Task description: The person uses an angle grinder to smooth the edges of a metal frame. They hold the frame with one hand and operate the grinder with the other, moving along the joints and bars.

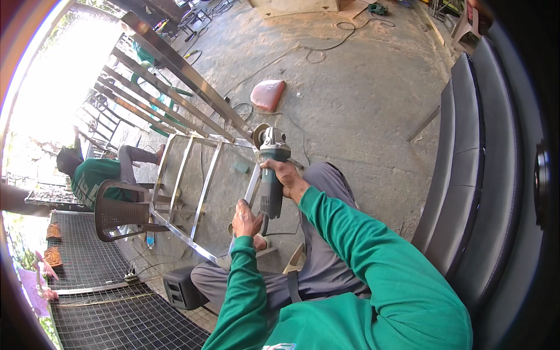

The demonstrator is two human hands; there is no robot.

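My right hand is closed round the body of an angle grinder. The tool's metal head points away from me, and its disc sits at the corner joint of a metal frame. Whether the disc touches the metal I cannot tell. With my left hand I grip the frame's near right-hand tube, just left of the grinder's rear end. Shiny tubes with cross slats make up the frame. From its far end, long bars rise toward the upper left.
A pink and white block lies on the concrete floor, with cables trailing around. At left, a person in green sits on a brown plastic chair. Black wire mesh and a dark box are near left; black padded panels stand right.
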